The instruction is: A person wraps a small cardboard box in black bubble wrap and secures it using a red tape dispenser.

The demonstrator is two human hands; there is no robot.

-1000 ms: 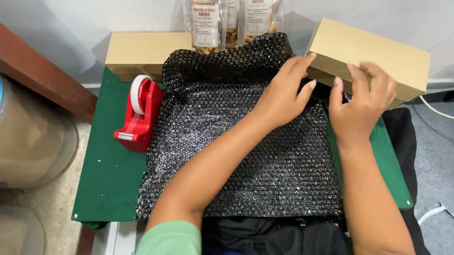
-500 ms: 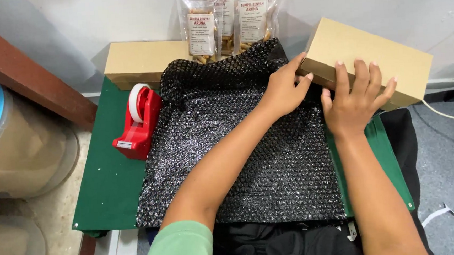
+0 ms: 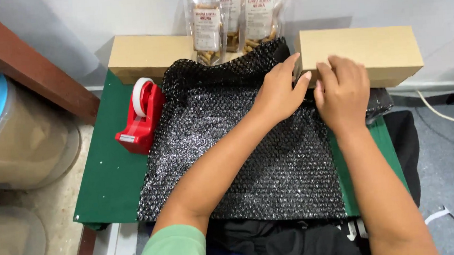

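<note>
A long tan cardboard box (image 3: 369, 50) lies at the back right, partly on a sheet of black bubble wrap (image 3: 250, 157) spread over the green table (image 3: 109, 171). My left hand (image 3: 279, 92) rests on the wrap with its fingertips pressed against the box's left end. My right hand (image 3: 343, 90) grips the box's near edge, fingers curled over the top. The two hands are almost touching.
A second tan box (image 3: 146, 54) sits at the back left. Several clear bags of snacks (image 3: 231, 22) lean on the wall between the boxes. A red tape dispenser (image 3: 139, 117) stands left of the wrap. A large plastic tub (image 3: 12, 135) is on the floor at left.
The right-hand box has swung from a slant to square with the wall. Both hands have drawn closer together at its left end.
</note>
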